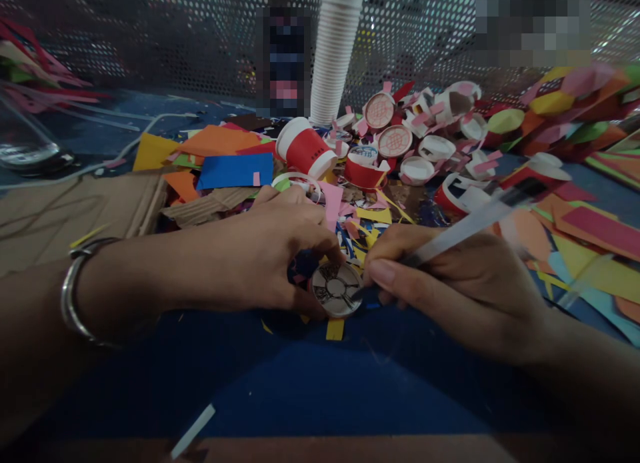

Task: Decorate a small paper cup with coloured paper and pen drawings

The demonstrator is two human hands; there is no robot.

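My left hand (295,249) grips a round white paper cup bottom (337,289) between thumb and fingers, at the middle of the table. Dark lines on its face form a small centre ring with spokes and shaded sections. In my right hand (440,283) is a pen (463,235) with a clear barrel and a dark end, held in a writing grip. Its tip is at the right edge of the cup bottom; fingers partly hide it, so I cannot tell whether it touches. A small yellow paper strip (335,329) lies just below the cup bottom.
A tall stack of white cups (337,56) stands at the back. Several cut cup pieces (395,143) are heaped behind my hands, near a red and white cup (306,148). Cardboard (75,213) lies left, coloured paper (595,229) right. A white strip (193,431) lies near the front edge.
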